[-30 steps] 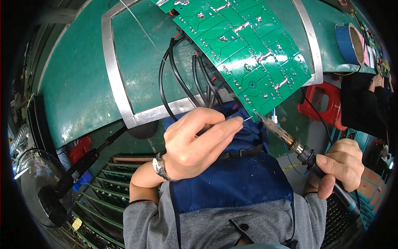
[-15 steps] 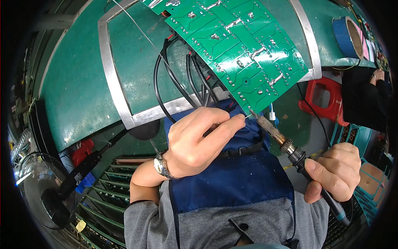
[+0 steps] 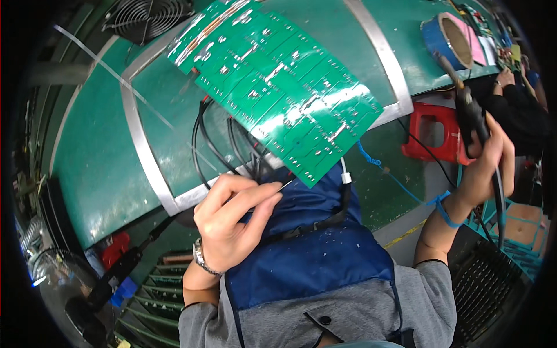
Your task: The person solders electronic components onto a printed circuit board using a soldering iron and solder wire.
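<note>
A green circuit board [image 3: 278, 81] lies solder side up, its near corner reaching past the bench edge above my lap. My left hand [image 3: 235, 214], just left of that corner, pinches a thin solder wire [image 3: 286, 185]; its short end sticks out toward the board without clearly touching it. The wire's long part trails up to the far left. My right hand [image 3: 493, 156] is wrapped around a soldering iron [image 3: 476, 116], raised at the right, away from the board, tip up near a blue roll. Black cables [image 3: 203, 133] come out from under the board.
Metal strips frame the green bench [image 3: 87, 168]. A blue roll [image 3: 447, 40] stands at its right end, a round fan grille [image 3: 148, 17] at the far left. A red stool [image 3: 432, 136] is on the right, near another person's hand [image 3: 506, 77]. A blue wrist strap cord [image 3: 400, 180] crosses below.
My right hand has lifted the soldering iron off the board's corner, up and to the right. My left hand has drawn back leftward with the solder wire. The whole view has shifted.
</note>
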Demonstrator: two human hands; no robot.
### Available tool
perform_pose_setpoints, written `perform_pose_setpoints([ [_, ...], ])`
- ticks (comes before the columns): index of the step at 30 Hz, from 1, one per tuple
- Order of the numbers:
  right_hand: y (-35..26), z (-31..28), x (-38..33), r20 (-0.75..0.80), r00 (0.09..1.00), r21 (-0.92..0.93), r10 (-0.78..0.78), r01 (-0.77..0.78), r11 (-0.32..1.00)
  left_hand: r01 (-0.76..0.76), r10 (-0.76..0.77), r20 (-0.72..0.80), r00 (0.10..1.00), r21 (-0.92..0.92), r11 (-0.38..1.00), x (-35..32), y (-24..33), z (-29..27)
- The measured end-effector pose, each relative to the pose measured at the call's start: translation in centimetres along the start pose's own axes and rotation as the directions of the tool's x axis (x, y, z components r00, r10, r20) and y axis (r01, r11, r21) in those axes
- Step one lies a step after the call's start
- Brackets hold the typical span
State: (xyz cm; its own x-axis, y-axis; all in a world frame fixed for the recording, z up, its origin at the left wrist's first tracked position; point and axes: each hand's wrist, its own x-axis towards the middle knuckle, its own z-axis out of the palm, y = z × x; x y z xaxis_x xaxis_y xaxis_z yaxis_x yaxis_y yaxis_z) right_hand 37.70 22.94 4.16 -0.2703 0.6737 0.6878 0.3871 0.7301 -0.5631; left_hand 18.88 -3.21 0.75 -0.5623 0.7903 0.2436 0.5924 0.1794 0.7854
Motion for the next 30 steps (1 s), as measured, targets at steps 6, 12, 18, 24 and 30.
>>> perform_pose_setpoints([
  [6,6.5,2.2,3.2,-0.079,0.997,-0.169,-0.025,0.011,0.986,-0.009,0.01,-0.019,1.0,0.035,0.999,0.8,0.0,-0.5],
  [12,8.5,2.0,4.1,-0.025,0.998,-0.211,0.062,-0.065,0.975,-0.003,0.003,-0.039,0.999,0.005,1.0,1.9,-0.7,-0.9],
  [18,7.9,2.5,4.6,0.057,0.998,-0.231,0.032,-0.018,0.973,0.05,-0.053,-0.09,0.994,-0.038,0.998,3.5,-1.3,-2.0],
  [24,4.8,2.7,4.1,-0.014,0.992,-0.191,0.126,-0.126,0.974,0.077,-0.07,-0.187,0.98,0.032,0.997,5.1,-2.9,-3.6],
  [30,2.0,3.6,3.3,0.008,0.993,0.035,0.119,-0.12,0.992,0.129,-0.094,-0.306,0.947,0.099,0.987,7.5,-5.0,-4.8],
])
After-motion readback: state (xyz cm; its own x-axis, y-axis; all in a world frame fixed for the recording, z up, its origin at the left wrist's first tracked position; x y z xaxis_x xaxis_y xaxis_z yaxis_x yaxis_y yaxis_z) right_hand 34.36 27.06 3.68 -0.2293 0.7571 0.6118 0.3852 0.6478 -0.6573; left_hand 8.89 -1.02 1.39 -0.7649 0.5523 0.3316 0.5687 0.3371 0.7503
